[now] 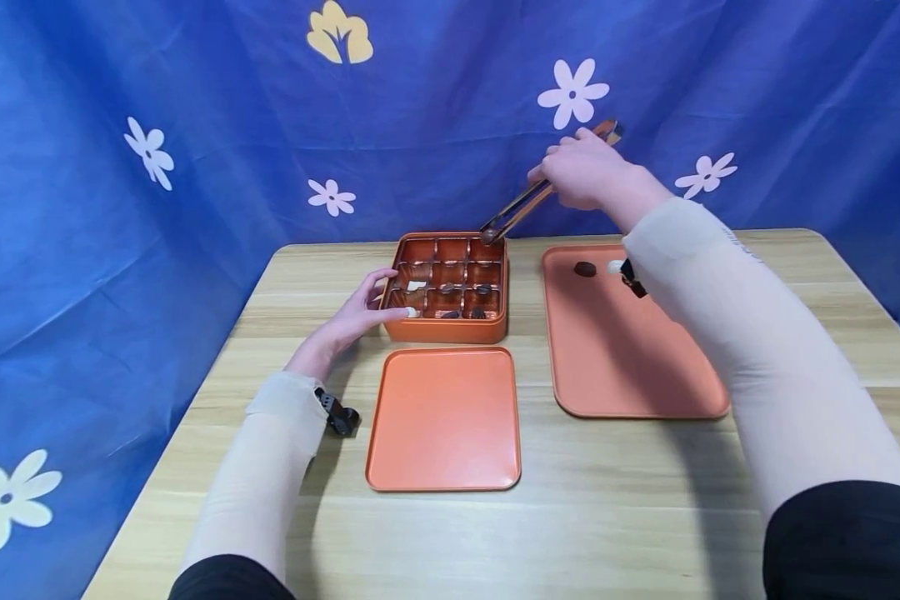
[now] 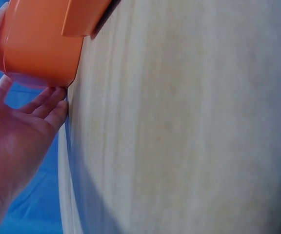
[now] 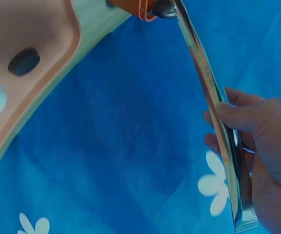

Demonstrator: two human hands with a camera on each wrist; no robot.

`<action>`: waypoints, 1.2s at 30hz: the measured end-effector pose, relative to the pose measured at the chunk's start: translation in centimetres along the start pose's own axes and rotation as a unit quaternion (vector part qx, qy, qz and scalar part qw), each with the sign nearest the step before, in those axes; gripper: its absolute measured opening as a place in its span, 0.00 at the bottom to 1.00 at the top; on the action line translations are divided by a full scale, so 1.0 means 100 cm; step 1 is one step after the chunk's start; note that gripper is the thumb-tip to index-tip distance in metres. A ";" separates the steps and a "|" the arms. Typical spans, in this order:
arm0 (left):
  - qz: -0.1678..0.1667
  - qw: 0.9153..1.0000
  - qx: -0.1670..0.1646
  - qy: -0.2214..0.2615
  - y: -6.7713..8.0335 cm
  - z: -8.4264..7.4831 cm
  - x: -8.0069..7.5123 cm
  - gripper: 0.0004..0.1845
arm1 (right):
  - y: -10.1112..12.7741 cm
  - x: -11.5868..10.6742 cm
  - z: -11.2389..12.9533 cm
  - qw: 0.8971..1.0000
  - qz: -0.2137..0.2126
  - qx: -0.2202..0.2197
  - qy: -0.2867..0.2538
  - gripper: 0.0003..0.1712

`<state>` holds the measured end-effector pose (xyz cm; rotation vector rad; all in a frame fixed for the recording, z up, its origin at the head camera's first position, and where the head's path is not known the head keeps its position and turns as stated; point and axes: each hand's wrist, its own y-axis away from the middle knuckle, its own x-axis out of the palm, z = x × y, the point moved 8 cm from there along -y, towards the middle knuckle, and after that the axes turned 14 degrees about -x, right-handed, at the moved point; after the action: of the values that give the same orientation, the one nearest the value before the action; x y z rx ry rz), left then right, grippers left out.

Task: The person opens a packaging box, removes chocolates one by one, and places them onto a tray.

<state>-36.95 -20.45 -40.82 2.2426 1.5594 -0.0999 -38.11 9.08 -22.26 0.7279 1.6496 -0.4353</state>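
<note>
An orange box [image 1: 446,331] with a grid of compartments sits mid-table; a few compartments hold dark and white sweets. My left hand [image 1: 365,310] rests against its left wall [image 2: 38,48], fingers straight. My right hand [image 1: 581,171] grips metal tongs [image 1: 521,204] whose tips reach the box's far right compartment. In the right wrist view the tongs [image 3: 210,87] pinch a dark piece [image 3: 164,9] at the box rim. A dark sweet [image 1: 585,268] and a white one [image 1: 615,267] lie on the orange tray [image 1: 630,367] to the right.
The orange lid [image 1: 444,421] lies flat in front of the box. The wooden table [image 1: 607,508] stands against a blue flowered cloth [image 1: 195,125] that hangs behind and to the left.
</note>
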 end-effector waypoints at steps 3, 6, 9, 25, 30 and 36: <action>-0.001 1.000 -0.004 -0.003 0.001 -0.001 -0.001 0.40 | 0.015 -0.005 -0.003 1.000 -0.017 0.009 -0.010 0.25; 0.004 1.000 -0.015 -0.002 0.007 -0.008 0.001 0.41 | 0.030 -0.008 -0.005 0.999 -0.035 0.012 -0.014 0.24; 0.007 1.000 -0.023 -0.004 0.015 -0.015 0.003 0.42 | 0.044 -0.007 -0.008 0.999 -0.045 0.004 -0.004 0.24; -0.004 1.000 -0.028 -0.010 0.003 0.001 -0.007 0.43 | 0.127 0.042 -0.049 0.997 -0.073 0.018 0.006 0.22; -0.005 1.000 -0.007 -0.008 0.001 0.003 -0.007 0.40 | 0.149 0.059 -0.066 0.997 -0.046 0.054 -0.024 0.22; -0.002 1.000 -0.008 0.009 0.000 0.003 -0.008 0.40 | 0.173 0.075 -0.082 0.996 -0.021 0.084 -0.021 0.25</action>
<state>-37.16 -21.24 -40.90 2.2339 1.5681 -0.0667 -33.15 28.69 -25.93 0.8026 1.6042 -0.6214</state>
